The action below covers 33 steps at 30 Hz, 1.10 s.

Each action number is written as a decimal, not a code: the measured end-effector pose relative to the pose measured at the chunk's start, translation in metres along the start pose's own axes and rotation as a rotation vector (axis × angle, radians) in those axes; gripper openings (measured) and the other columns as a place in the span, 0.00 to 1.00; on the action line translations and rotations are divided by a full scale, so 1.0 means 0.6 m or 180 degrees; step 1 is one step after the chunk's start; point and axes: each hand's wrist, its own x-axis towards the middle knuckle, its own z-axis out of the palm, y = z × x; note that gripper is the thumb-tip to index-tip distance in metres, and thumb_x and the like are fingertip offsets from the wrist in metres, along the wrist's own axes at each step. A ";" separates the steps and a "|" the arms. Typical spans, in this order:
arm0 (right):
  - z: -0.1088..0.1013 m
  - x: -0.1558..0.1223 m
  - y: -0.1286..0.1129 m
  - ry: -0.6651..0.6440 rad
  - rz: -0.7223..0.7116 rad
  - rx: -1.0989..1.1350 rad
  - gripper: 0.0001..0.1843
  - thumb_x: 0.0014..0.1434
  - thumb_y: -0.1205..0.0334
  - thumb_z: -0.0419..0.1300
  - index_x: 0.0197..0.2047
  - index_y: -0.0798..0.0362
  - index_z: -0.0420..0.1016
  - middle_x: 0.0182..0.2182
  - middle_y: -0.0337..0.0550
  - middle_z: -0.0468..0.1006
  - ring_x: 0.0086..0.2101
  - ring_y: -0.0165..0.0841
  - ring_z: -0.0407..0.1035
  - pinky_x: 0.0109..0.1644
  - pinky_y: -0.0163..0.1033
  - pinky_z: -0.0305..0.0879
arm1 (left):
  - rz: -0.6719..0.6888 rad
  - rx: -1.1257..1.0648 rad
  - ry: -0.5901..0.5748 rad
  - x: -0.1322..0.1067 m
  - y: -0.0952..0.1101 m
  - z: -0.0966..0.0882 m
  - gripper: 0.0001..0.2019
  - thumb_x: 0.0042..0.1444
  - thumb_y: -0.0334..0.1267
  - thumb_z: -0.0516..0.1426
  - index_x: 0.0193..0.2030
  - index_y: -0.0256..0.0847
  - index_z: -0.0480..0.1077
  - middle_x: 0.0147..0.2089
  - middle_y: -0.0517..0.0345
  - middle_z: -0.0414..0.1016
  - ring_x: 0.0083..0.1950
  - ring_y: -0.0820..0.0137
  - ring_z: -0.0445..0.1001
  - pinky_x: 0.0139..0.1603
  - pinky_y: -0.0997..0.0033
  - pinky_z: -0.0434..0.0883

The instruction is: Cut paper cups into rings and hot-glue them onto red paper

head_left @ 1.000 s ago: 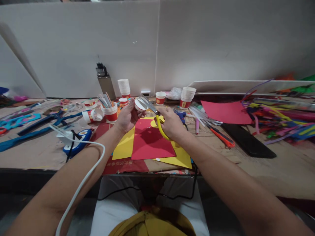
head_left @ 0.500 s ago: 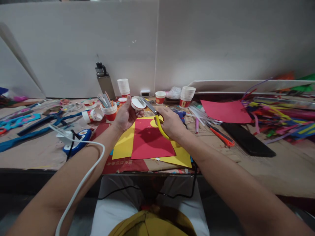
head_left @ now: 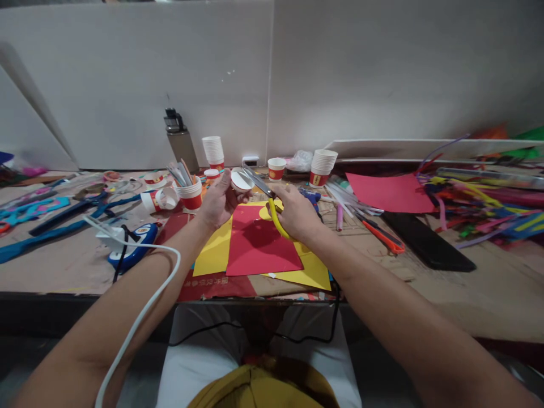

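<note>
My left hand (head_left: 219,201) grips a cut-down paper cup (head_left: 242,180), its round white base turned up toward me. In my right hand (head_left: 295,212) are scissors (head_left: 275,218) with yellow handles. Their blades lie at the rim of the cup piece and seem a little apart. Both hands hover over a red paper sheet (head_left: 261,249), which lies on yellow paper (head_left: 210,258). Fingers hide part of the cup's side.
Cup stacks (head_left: 325,164) and a cup of sticks (head_left: 187,190) stand behind. A blue power strip (head_left: 142,241) with a white cable sits left. To the right lie an orange cutter (head_left: 385,237), a black phone (head_left: 429,243) and colourful pipe cleaners (head_left: 488,198).
My left hand and the cup piece have shifted slightly right, toward the scissors. My right hand has hardly moved.
</note>
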 end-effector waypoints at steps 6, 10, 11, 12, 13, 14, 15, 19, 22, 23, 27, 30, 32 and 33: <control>-0.001 0.001 -0.001 -0.0051 -0.0011 -0.0057 0.27 0.59 0.62 0.56 0.63 0.47 0.65 0.53 0.51 0.72 0.47 0.43 0.70 0.47 0.44 0.68 | -0.0040 -0.0030 -0.0157 0.001 0.001 -0.005 0.22 0.57 0.56 0.56 0.41 0.35 0.71 0.31 0.53 0.78 0.28 0.73 0.77 0.23 0.78 0.68; -0.003 0.001 -0.004 -0.0110 -0.0030 -0.0057 0.28 0.59 0.63 0.55 0.63 0.47 0.65 0.55 0.50 0.71 0.51 0.44 0.68 0.50 0.46 0.67 | -0.0076 0.0010 -0.0151 0.002 0.004 -0.007 0.23 0.58 0.57 0.55 0.39 0.35 0.71 0.29 0.54 0.77 0.27 0.73 0.76 0.22 0.78 0.68; -0.005 0.001 -0.005 -0.0124 -0.0024 -0.0061 0.27 0.59 0.63 0.55 0.63 0.47 0.65 0.55 0.50 0.71 0.51 0.44 0.68 0.51 0.46 0.67 | -0.0078 0.0018 -0.0142 0.003 0.005 -0.006 0.23 0.58 0.57 0.55 0.38 0.35 0.71 0.29 0.54 0.77 0.26 0.73 0.76 0.21 0.78 0.67; -0.006 0.001 -0.006 -0.0143 -0.0017 -0.0067 0.28 0.59 0.64 0.55 0.63 0.47 0.65 0.55 0.50 0.71 0.51 0.44 0.68 0.51 0.46 0.67 | -0.0078 0.0022 -0.0132 0.003 0.006 -0.006 0.23 0.58 0.57 0.55 0.38 0.35 0.71 0.28 0.54 0.77 0.26 0.73 0.75 0.21 0.78 0.67; -0.007 0.001 -0.007 -0.0160 -0.0003 -0.0078 0.28 0.59 0.64 0.55 0.63 0.47 0.65 0.55 0.50 0.71 0.51 0.44 0.68 0.51 0.46 0.66 | -0.0078 0.0024 -0.0121 0.003 0.008 -0.006 0.23 0.58 0.57 0.55 0.37 0.35 0.71 0.28 0.54 0.76 0.25 0.74 0.75 0.21 0.78 0.67; -0.008 0.001 -0.008 -0.0179 0.0012 -0.0098 0.27 0.58 0.65 0.55 0.62 0.47 0.66 0.55 0.50 0.72 0.51 0.44 0.68 0.51 0.45 0.66 | -0.0082 0.0027 -0.0110 0.003 0.009 -0.007 0.23 0.58 0.57 0.55 0.37 0.35 0.71 0.27 0.55 0.76 0.25 0.74 0.75 0.21 0.78 0.67; -0.009 0.001 -0.009 -0.0201 0.0024 -0.0127 0.27 0.58 0.65 0.55 0.61 0.48 0.66 0.55 0.51 0.72 0.51 0.44 0.68 0.51 0.45 0.66 | -0.0091 0.0027 -0.0100 0.004 0.010 -0.007 0.22 0.58 0.57 0.55 0.37 0.35 0.71 0.27 0.55 0.76 0.24 0.74 0.74 0.20 0.78 0.66; -0.010 0.001 -0.011 -0.0270 0.0049 -0.0249 0.22 0.60 0.61 0.55 0.58 0.49 0.69 0.52 0.52 0.73 0.50 0.45 0.69 0.50 0.44 0.65 | -0.0122 0.0019 0.0002 0.007 0.010 -0.011 0.22 0.59 0.57 0.54 0.36 0.36 0.71 0.25 0.55 0.75 0.22 0.74 0.73 0.19 0.78 0.64; -0.007 0.001 -0.010 -0.0265 0.0087 -0.0263 0.23 0.61 0.60 0.55 0.60 0.49 0.67 0.51 0.52 0.74 0.48 0.44 0.69 0.48 0.43 0.65 | -0.0143 -0.0002 0.0066 0.008 0.005 -0.010 0.23 0.60 0.57 0.52 0.38 0.36 0.71 0.27 0.53 0.76 0.25 0.72 0.75 0.20 0.77 0.66; -0.007 0.001 -0.009 -0.0255 0.0107 -0.0267 0.23 0.61 0.60 0.55 0.60 0.48 0.67 0.51 0.52 0.74 0.47 0.44 0.70 0.48 0.43 0.65 | -0.0134 -0.0025 0.0069 0.008 0.003 -0.009 0.23 0.60 0.57 0.52 0.39 0.36 0.71 0.28 0.53 0.77 0.26 0.72 0.76 0.21 0.77 0.67; -0.004 0.001 -0.006 -0.0231 0.0112 -0.0299 0.24 0.61 0.58 0.54 0.62 0.46 0.66 0.49 0.51 0.74 0.45 0.43 0.71 0.45 0.43 0.66 | -0.0032 -0.0115 0.0125 0.007 -0.002 -0.004 0.21 0.60 0.55 0.53 0.39 0.37 0.71 0.30 0.53 0.78 0.28 0.72 0.77 0.23 0.76 0.67; -0.006 -0.001 -0.006 -0.0240 0.0082 -0.0349 0.27 0.61 0.58 0.55 0.63 0.44 0.63 0.50 0.51 0.73 0.43 0.43 0.71 0.43 0.43 0.66 | -0.0084 -0.0155 0.0161 0.006 -0.002 -0.002 0.20 0.60 0.55 0.54 0.37 0.37 0.70 0.29 0.55 0.77 0.26 0.72 0.76 0.22 0.77 0.66; -0.008 -0.002 -0.007 -0.0256 0.0115 -0.0407 0.28 0.61 0.57 0.55 0.64 0.42 0.61 0.52 0.52 0.72 0.41 0.43 0.72 0.42 0.44 0.67 | -0.0180 -0.0178 0.0133 0.005 0.000 -0.002 0.20 0.60 0.55 0.54 0.37 0.37 0.69 0.29 0.55 0.77 0.26 0.72 0.75 0.21 0.76 0.65; -0.009 -0.002 -0.008 -0.0269 0.0129 -0.0425 0.28 0.62 0.56 0.54 0.65 0.41 0.60 0.52 0.52 0.71 0.41 0.43 0.72 0.41 0.44 0.67 | -0.0222 -0.0180 0.0118 0.005 0.000 -0.003 0.19 0.60 0.54 0.54 0.37 0.37 0.69 0.29 0.55 0.77 0.25 0.72 0.75 0.21 0.76 0.65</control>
